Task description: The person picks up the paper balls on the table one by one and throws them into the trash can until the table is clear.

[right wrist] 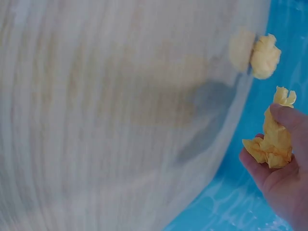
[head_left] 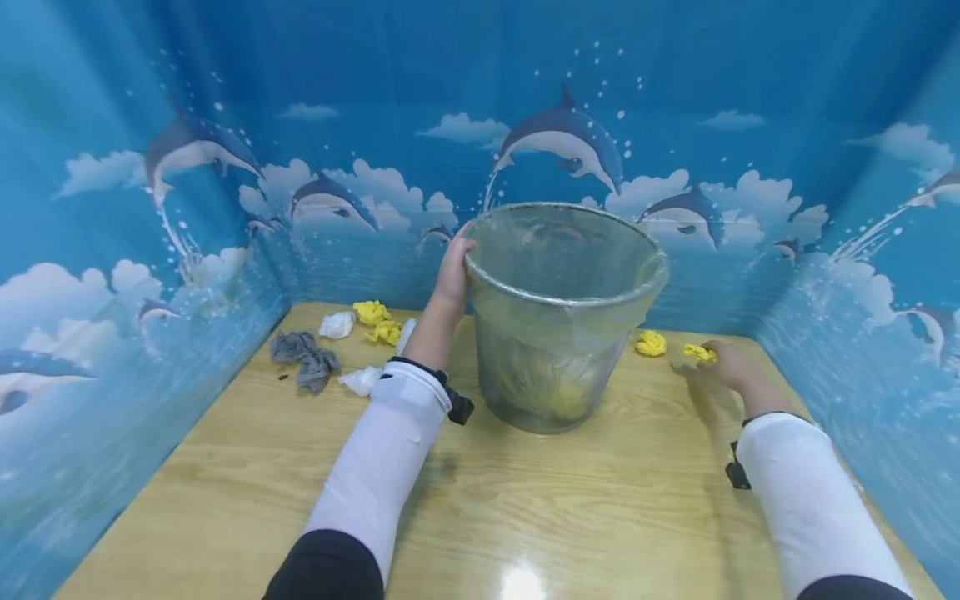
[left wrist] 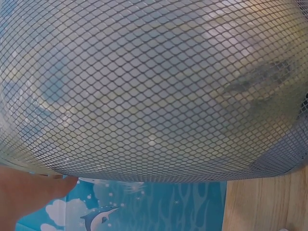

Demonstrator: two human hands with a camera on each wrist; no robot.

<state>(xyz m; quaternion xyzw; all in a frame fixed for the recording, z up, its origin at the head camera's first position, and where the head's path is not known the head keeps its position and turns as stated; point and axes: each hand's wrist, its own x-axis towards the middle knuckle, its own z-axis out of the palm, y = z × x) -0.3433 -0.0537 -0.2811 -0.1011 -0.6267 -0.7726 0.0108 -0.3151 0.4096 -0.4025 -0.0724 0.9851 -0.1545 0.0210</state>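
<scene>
A mesh wastebasket [head_left: 540,333] lined with a clear plastic bag stands mid-table, with something yellow showing through near its bottom. My left hand [head_left: 453,271] grips its rim at the left side; the left wrist view has the mesh wall [left wrist: 154,96] filling most of it, with part of the hand [left wrist: 33,192] at the lower left. Over at the right, my right hand [head_left: 729,367] pinches a crumpled piece of yellow paper [right wrist: 276,137] between thumb and fingers, just above the table. Another yellow paper ball [head_left: 650,342] lies between that hand and the wastebasket.
Left of the wastebasket lie crumpled yellow pieces [head_left: 371,312], white pieces [head_left: 337,324] and a grey crumpled piece [head_left: 306,360]. Blue dolphin-print curtains [head_left: 390,83] enclose the wooden table [head_left: 570,508] at the back and both sides.
</scene>
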